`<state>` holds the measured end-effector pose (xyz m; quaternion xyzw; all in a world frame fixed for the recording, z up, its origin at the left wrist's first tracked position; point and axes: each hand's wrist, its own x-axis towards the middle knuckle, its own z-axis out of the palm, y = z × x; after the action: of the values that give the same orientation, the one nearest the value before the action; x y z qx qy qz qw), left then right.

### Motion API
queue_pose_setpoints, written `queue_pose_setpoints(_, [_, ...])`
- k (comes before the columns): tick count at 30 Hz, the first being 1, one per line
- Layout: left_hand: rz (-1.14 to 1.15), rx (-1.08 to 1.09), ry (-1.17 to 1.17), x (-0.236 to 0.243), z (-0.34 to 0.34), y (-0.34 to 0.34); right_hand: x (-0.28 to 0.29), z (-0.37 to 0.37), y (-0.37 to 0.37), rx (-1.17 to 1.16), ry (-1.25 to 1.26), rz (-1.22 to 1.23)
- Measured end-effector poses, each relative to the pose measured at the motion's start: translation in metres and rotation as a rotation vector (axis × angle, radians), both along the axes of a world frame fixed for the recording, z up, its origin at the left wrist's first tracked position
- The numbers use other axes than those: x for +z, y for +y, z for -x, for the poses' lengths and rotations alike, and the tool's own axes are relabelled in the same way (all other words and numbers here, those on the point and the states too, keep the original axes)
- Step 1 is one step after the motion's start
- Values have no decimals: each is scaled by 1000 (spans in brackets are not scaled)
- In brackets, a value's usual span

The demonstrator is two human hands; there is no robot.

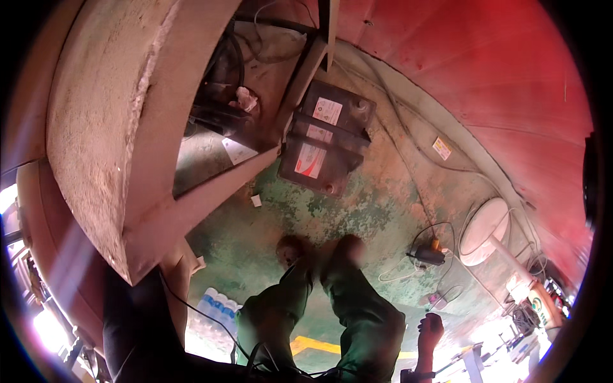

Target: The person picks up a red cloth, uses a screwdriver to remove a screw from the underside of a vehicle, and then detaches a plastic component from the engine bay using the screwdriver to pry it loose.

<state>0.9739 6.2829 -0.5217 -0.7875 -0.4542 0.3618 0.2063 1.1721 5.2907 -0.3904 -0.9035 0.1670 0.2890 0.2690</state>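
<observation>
Just above the right hand (430,328), lower right of the frame, a small reddish item (435,299) shows beside a thin cord (460,292); the fingers look curled, any grip impossible to tell. Careful handling favours an untangled cord. Black battery cases (324,137) sit upper centre; the left hand is unseen.

The person's right hand (431,327), its fingers curled, was raised at the lower right above a dark wristband (418,376), near a small pinkish item (437,299) beside a thin looped wire; any grip was too small to tell. Two legs in dark green trousers (361,313) stood on the worn, green-painted floor (377,274). Ahead lay black, box-shaped batteries with white labels (332,147), just beside a beige angular frame (211,191). To the right, a black, block-shaped adapter (429,256) lay near a round white disc (479,233), below a curved red panel (485,70).
</observation>
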Motion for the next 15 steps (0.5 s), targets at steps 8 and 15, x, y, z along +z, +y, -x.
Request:
queue_pose_setpoints(8, [11,48,-21,-4,25,-13,-6,4,6,66,11,-22])
queue_pose_setpoints(15, [254,180,-282,21,35,-203,68,51,-35,-41,100,-35])
